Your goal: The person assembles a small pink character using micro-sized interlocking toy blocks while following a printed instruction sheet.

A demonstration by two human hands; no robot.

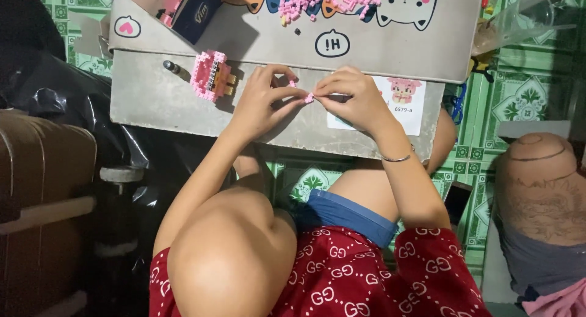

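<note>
On table point(152, 103) | hands point(311, 97) pinch pink brick point(309, 98) | pink model point(210, 76) left

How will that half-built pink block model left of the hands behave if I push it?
The pink model is small and made of tiny bricks, so it is probably light and would slide on the smooth grey table. Its stacked bricks may break apart under a hard push. It looks blocky and wide, so rolling seems unlikely.

left hand point(264, 103): fingers curled, thumb and fingertips pinched shut, above near counter point(152, 103) edge | right hand point(351, 100): same pinch, fingertips meeting the left's | forearms: both bare, angled up over that edge, converging | right wrist: thin bangle
</note>
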